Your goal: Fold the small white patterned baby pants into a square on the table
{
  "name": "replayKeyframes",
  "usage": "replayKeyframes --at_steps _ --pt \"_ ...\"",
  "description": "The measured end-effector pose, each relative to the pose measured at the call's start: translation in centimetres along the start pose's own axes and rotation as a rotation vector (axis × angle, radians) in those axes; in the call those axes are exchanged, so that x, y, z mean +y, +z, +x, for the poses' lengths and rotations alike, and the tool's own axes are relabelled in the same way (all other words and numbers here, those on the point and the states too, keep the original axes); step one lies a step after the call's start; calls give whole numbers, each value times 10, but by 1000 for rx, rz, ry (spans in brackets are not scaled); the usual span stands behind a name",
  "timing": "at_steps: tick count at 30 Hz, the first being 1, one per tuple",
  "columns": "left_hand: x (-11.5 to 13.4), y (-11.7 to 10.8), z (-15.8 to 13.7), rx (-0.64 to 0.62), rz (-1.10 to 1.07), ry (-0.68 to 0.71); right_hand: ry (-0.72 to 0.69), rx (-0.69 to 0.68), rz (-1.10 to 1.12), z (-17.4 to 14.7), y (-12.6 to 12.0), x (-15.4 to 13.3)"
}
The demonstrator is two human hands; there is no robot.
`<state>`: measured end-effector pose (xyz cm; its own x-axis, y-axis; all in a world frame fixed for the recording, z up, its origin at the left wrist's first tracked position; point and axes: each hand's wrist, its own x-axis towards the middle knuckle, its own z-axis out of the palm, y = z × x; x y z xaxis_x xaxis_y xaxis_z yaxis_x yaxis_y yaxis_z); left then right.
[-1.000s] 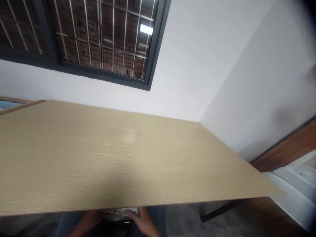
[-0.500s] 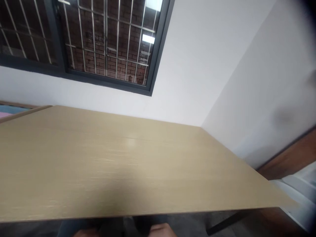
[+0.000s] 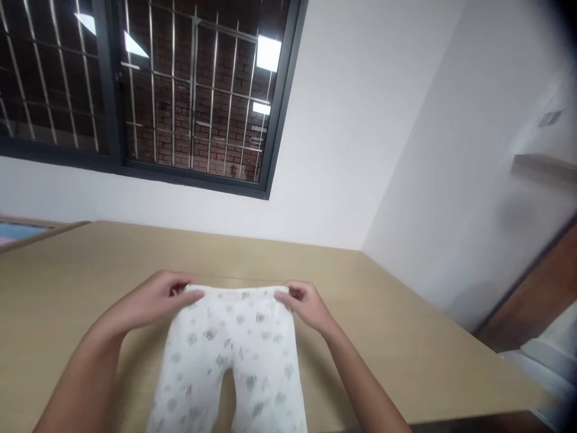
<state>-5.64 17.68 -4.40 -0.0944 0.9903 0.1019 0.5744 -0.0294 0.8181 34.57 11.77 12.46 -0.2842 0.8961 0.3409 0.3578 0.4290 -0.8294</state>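
Observation:
A pair of small white pants (image 3: 234, 337) with a green and grey print is stretched out by its waistband over the wooden table (image 3: 387, 355). My left hand (image 3: 169, 294) pinches the left corner of the waistband between thumb and fingers. At the right corner, my right hand (image 3: 306, 300) grips the waistband the same way. The waistband points away from me, and both legs hang toward me, their lower ends cut off by the bottom of the view.
Beyond the table rises a white wall (image 3: 333, 150) with a dark-framed, barred window (image 3: 193, 102). A wooden-edged tray or box with blue and pink inside (image 3: 20, 231) sits at the far left. White items (image 3: 536, 367) lie past the table's right edge.
Both hands have come up from below the table's front edge. They now hold the white pants over the tabletop; the pants were not in view before. The camera view has tilted up slightly.

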Motion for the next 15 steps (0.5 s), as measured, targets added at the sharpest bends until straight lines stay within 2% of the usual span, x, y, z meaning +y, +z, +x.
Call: replayKeyframes --at_steps 2,4,8,11,15 --pt "18 11 31 -15 19 23 36 -10 41 40 4 37" --pt "32 24 57 -52 55 47 69 42 33 70 14 78" --pt "57 45 114 -85 96 121 202 170 -92 110 38 153" --pt "66 59 149 -74 108 161 198 240 -171 133 47 189" --pt "58 82 174 -11 169 138 192 303 -279 155 55 217"
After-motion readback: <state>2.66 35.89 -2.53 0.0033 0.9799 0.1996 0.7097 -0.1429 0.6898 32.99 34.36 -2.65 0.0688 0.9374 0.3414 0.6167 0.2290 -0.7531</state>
